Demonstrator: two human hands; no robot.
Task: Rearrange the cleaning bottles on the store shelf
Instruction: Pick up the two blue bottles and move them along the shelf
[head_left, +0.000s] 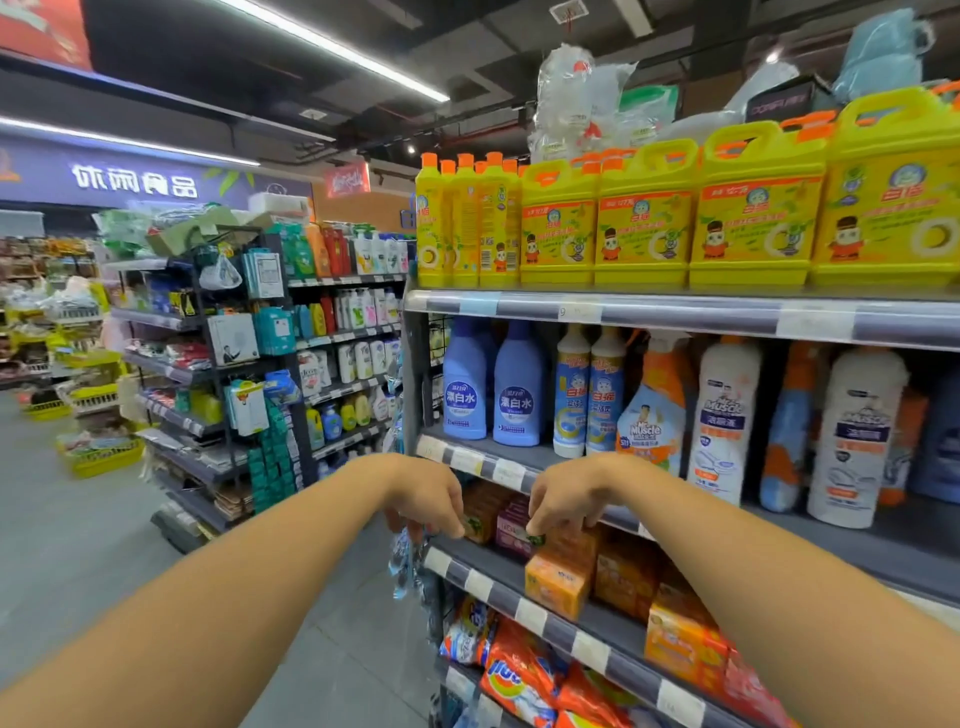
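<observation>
Both hands reach toward the soap shelf (561, 631) below the cleaning bottles (519, 387). Left hand (431, 496) and right hand (566, 493): fingers curled downward at that shelf's front left end, over small packs (511, 525); grip cannot be told. Bottles stand upright along the middle shelf (519, 457), under yellow jugs (644, 218).

Yellow jugs (644, 218) with orange caps up top. Blue bleach bottles (491, 384), white Muscle bottles (722, 415) below. Orange soap boxes (558, 579), grey shelf (675, 314).
</observation>
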